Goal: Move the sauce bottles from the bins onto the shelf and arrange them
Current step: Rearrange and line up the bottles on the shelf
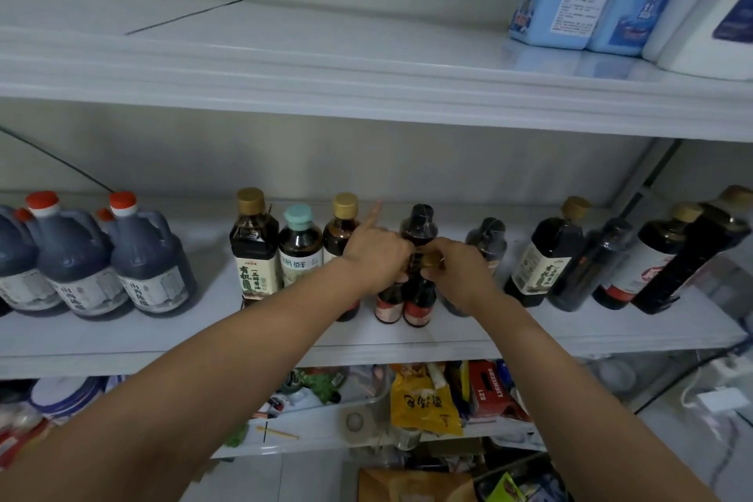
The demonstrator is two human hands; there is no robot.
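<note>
Arranging step, on the middle shelf (529, 334). 2 small sauce bottles are standing there touching, just right of frame centre. Left hand (377, 261) is curling round the top of the left red-label bottle (389, 304), index finger sticking up free. Right hand (460, 271) is pinching the gold cap (432, 260) of the right red-label bottle (419, 308). A black-capped bottle (421, 220) is sitting just behind at 12 o'clock. Jugs (150, 257) are sitting at 9 o'clock, a dark bottle row (542, 257) at 3 o'clock. Next, my read: square both with the row, then release without knocking neighbours.
</note>
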